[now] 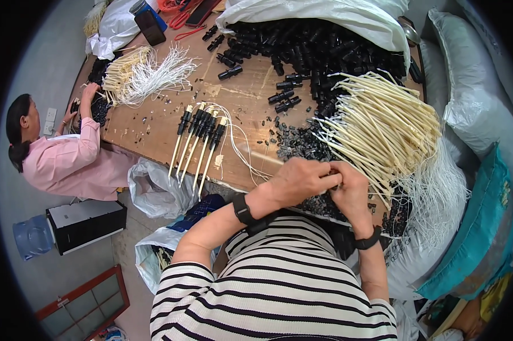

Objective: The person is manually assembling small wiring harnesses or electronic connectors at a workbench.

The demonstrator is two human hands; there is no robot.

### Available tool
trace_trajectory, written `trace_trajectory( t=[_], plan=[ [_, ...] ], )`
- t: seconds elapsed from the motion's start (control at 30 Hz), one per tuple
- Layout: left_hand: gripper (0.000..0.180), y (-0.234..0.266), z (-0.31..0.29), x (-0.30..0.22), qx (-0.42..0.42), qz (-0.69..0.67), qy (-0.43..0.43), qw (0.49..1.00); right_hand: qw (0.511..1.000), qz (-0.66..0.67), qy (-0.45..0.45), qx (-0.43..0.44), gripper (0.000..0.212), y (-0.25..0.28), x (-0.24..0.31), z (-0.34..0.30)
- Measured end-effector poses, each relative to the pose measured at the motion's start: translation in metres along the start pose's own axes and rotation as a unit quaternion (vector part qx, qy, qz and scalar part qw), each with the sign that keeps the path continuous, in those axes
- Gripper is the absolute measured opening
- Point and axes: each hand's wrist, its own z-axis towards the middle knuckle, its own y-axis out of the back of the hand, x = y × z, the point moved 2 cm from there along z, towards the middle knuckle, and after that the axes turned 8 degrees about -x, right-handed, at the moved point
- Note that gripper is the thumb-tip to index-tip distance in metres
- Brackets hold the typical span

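Observation:
My left hand [302, 181] is closed near the table's front edge, with a motion-blurred cream rod [263, 156] sticking out leftward from it. Its fingertips meet those of my right hand [350, 190], which is closed in a pinch; whatever lies between the fingers is hidden. Right of them lies a large bundle of cream rods [387, 125] with white strings [435, 193] trailing off. Small black and grey pieces [302, 142] are heaped just beyond my hands. To the left, several rods with black plastic sleeves [198, 124] lie side by side, their ends over the edge.
Black plastic sleeves spill from a white sack [325, 17] at the back. Another rod bundle [128, 68] lies far left, where a person in pink [69, 153] works. Full sacks [472, 79] stand at the right; an open white bag [160, 187] sits below the table's edge.

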Motion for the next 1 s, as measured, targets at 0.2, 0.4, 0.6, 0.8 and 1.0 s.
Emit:
trace_trajectory(
  t=[0.2, 0.4, 0.6, 0.8, 1.0],
  plan=[
    [0.018, 0.012, -0.050, 0.057, -0.080, -0.079, 0.281, 0.953, 0.668, 0.714, -0.206, 0.038, 0.010, 0.040, -0.022, -0.005],
    [0.010, -0.020, -0.035, 0.039, -0.056, -0.322, 0.430, 0.842, 0.993, -0.071, 0.049, 0.084, 0.023, -0.029, 0.007, -0.007],
    [0.017, 0.003, -0.053, 0.055, -0.092, -0.210, 0.439, 0.869, 0.998, -0.006, 0.053, -0.041, 0.023, -0.017, -0.009, -0.010],
    [0.024, -0.014, -0.034, 0.035, -0.053, -0.330, 0.419, 0.845, 0.976, -0.169, 0.138, 0.022, 0.032, -0.021, 0.013, -0.011],
    [0.031, -0.007, -0.035, 0.029, -0.028, -0.245, 0.411, 0.878, 0.998, 0.045, -0.049, 0.010, 0.013, -0.014, -0.002, -0.013]
  ],
)
